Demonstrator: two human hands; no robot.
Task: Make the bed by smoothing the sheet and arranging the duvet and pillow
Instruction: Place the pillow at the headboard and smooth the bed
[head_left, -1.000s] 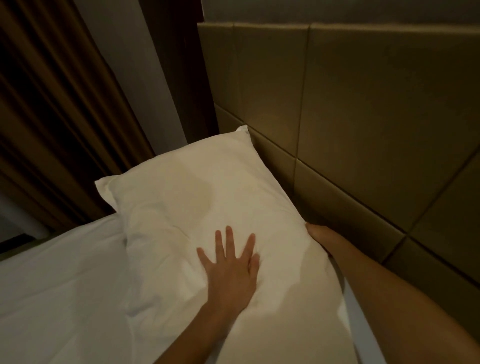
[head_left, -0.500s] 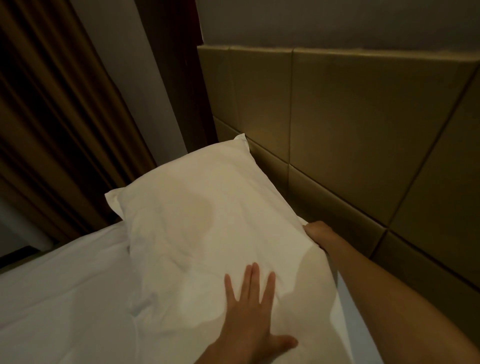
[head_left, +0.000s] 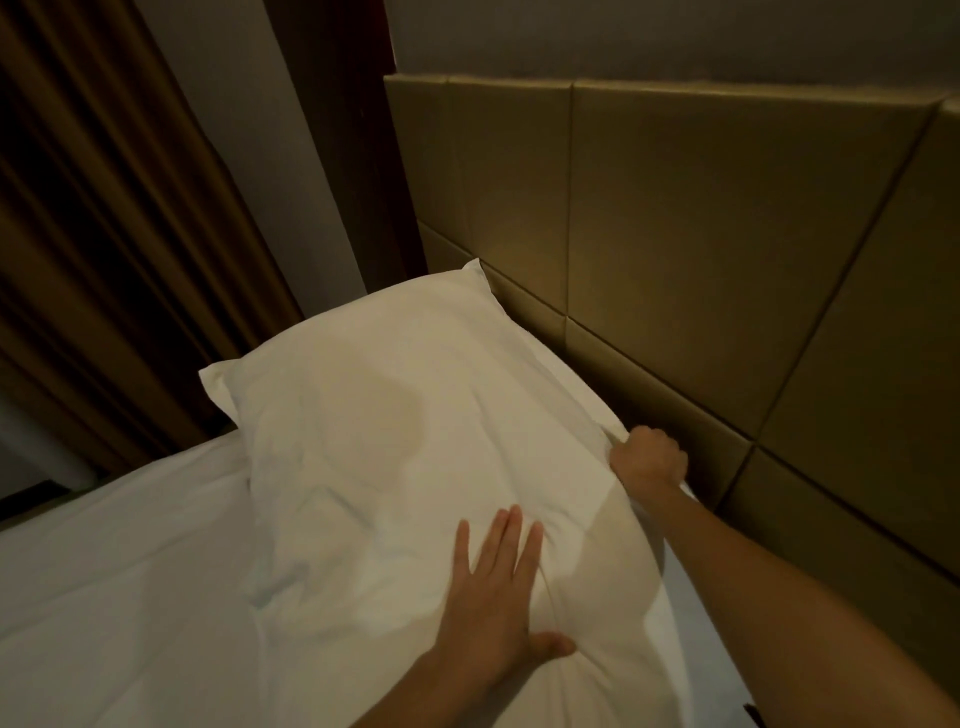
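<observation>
Now my right hand (head_left: 649, 460) has bunched into a fist at centre right, gripping the edge of the plump white fabric pillow (head_left: 395, 426) beside the tan padded headboard (head_left: 701, 234); my left hand (head_left: 498, 608) presses flat, fingers straight, on its lower-centre end.

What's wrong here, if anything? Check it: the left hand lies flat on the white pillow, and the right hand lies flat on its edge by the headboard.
The right hand does not lie flat: in the head view its fingers are curled, gripping the edge of the pillow by the headboard. The left hand does lie flat on the white pillow.
</observation>
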